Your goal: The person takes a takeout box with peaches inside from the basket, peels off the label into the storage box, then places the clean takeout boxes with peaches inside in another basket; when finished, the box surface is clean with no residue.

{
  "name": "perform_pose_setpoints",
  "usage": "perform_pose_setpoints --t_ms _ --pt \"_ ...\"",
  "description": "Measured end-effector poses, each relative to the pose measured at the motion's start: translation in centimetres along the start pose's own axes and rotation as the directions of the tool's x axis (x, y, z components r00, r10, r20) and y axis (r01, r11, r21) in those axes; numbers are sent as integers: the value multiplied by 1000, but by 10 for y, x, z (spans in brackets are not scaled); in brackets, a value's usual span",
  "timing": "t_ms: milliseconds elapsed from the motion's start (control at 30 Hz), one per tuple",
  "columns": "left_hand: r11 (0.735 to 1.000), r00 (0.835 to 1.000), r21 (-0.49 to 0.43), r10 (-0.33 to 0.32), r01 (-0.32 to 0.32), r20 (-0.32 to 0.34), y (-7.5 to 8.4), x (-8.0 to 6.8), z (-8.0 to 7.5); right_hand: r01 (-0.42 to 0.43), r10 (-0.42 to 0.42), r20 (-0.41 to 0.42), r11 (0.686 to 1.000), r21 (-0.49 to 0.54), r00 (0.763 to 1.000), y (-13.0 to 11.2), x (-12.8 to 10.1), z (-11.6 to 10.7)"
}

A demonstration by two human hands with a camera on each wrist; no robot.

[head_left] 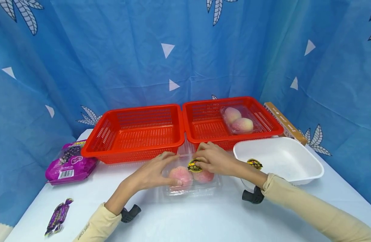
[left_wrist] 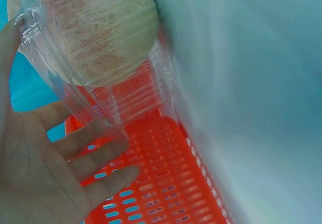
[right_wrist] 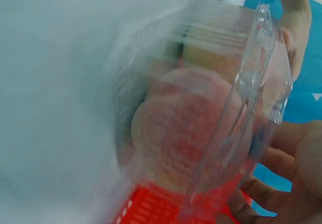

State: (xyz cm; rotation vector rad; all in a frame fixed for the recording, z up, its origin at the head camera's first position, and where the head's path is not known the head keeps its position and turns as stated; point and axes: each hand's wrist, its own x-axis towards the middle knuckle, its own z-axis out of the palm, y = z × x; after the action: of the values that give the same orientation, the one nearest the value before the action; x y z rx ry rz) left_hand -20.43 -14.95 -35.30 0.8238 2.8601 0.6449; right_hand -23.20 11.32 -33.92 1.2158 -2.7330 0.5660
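Note:
A clear plastic box of peaches (head_left: 180, 178) sits on the white table in front of the red baskets. Two pink peaches show through it, and a black-and-gold sticker (head_left: 195, 165) is on its top. My left hand (head_left: 152, 173) grips its left side, thumb towards the front and fingers at the back. Curled over the back right part, my right hand (head_left: 214, 159) holds the box near the sticker. In the left wrist view, spread fingers (left_wrist: 100, 158) lie along the box's edge. The right wrist view shows a peach (right_wrist: 188, 128) through blurred plastic.
Two red baskets stand behind: the left one (head_left: 134, 154) and the right one (head_left: 200, 134), which holds another box of peaches (head_left: 242, 125). A white tub (head_left: 279, 161) and a brown carton (head_left: 285, 122) are right. Left lie a purple bag (head_left: 70, 164) and a wrapped candy (head_left: 59, 215).

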Motion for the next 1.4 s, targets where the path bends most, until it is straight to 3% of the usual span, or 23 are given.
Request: perform_pose_setpoints --t_ms 200,300,367,467,533,600,667,833,933,1033,1133,1233,1300,1400 --pt "1000 1000 0 -13 13 14 1 -1 1 -25 28 -23 992 127 999 -1 6 7" --pt "1000 1000 6 -10 10 11 1 -1 0 -49 48 11 951 305 999 2 5 5" --pt "1000 1000 6 -8 8 11 1 -1 0 -69 52 49 894 442 997 6 1 3" --pt "1000 1000 6 -5 5 11 1 -1 0 -113 66 97 770 628 993 12 -9 -4" --pt "1000 1000 8 -6 6 12 2 -1 0 -127 78 102 700 703 992 18 -18 -11" --pt "1000 1000 6 -8 7 14 2 -1 -1 -150 109 104 653 742 989 25 -27 -21" --pt "1000 1000 3 -10 10 17 2 -1 0 -170 137 106 650 741 985 36 -37 -32" --pt "1000 1000 -5 -10 10 18 1 0 0 -256 199 161 732 631 967 76 -64 -61" --pt "1000 1000 -11 -9 9 15 -1 -1 0 -327 222 247 748 577 943 106 -81 -76" --pt "1000 1000 -16 -6 6 10 -1 -1 -1 -434 245 401 755 492 882 135 -97 -91" --pt "1000 1000 -13 -5 5 11 -1 -2 -1 -551 302 553 751 363 776 159 -110 -102" --pt "1000 1000 -15 -14 14 12 -1 -2 -1 -648 385 633 719 249 671 177 -119 -105" --pt "1000 1000 -20 -22 23 14 -1 -1 -1 -682 419 651 699 214 633 186 -123 -104" --pt "999 999 -28 -29 30 16 -1 -1 0 -714 443 668 673 193 598 194 -126 -102"
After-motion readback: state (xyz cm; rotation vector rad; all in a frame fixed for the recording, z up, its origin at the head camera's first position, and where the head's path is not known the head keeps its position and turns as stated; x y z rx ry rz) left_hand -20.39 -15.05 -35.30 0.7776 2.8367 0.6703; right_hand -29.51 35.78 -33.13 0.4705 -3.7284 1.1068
